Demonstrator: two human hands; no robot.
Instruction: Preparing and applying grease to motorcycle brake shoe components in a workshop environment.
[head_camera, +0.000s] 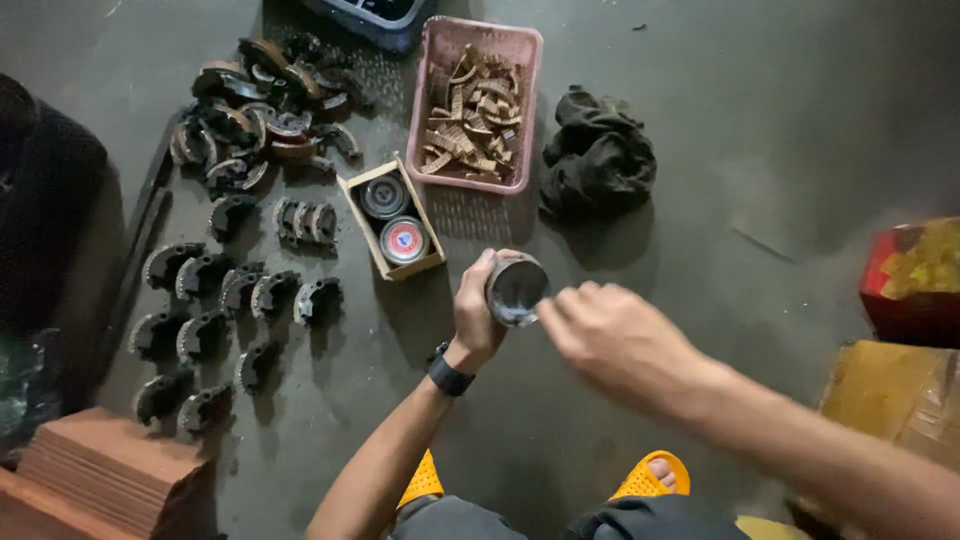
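the left hand (477, 315) is gripping a small round metal tin (516, 289), tilted, above the bare middle of the concrete floor (760, 120). the right hand (608, 335) is hovering just beside it, fingers loosely curled around nothing. it looks like tin-opening work, needing a steady pinch. brake shoes (230, 300) are crowding the floor's left side; the right is lying open.

Two hands are showing, the left hand (476, 315) and the right hand (612, 340), with one round metal tin (516, 289) between them. Two more tins are sitting in one small cardboard box (357, 199). One pink basket (430, 80) is holding a heap of brown lining strips (472, 118), too many to count. One dark rag (597, 155) is lying beside it. Roughly a dozen brake shoes (236, 300) are lying in rows, beyond them one uncounted pile (262, 95).
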